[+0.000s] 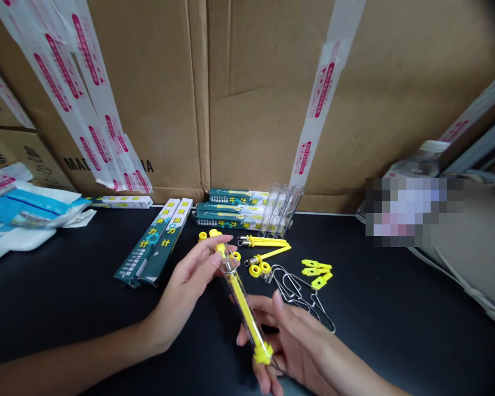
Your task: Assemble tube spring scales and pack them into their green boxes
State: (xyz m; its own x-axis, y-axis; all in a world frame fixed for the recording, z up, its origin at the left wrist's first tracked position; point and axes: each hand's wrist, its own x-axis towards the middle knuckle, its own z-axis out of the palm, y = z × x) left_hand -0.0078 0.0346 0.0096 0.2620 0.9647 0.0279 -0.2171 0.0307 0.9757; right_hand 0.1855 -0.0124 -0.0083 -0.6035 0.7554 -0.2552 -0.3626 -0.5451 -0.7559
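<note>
Between both hands is a spring scale, a clear tube with a yellow rod inside, tilted with its lower end towards me. My left hand pinches its upper end at the yellow cap, with the fingers closed. Lower down, my right hand is closed around the tube from below, near the yellow end ring. Part of a metal hook shows by that ring. Just beyond lie yellow rods with springs, yellow rings and metal wire hooks. Small yellow tabs are to their right.
Clear tubes lean on printed boxes at the back. Two more printed boxes lie to the left, near a blue-and-white plastic bag. Large cardboard cartons wall off the rear. A bottle and a beige bag stand right.
</note>
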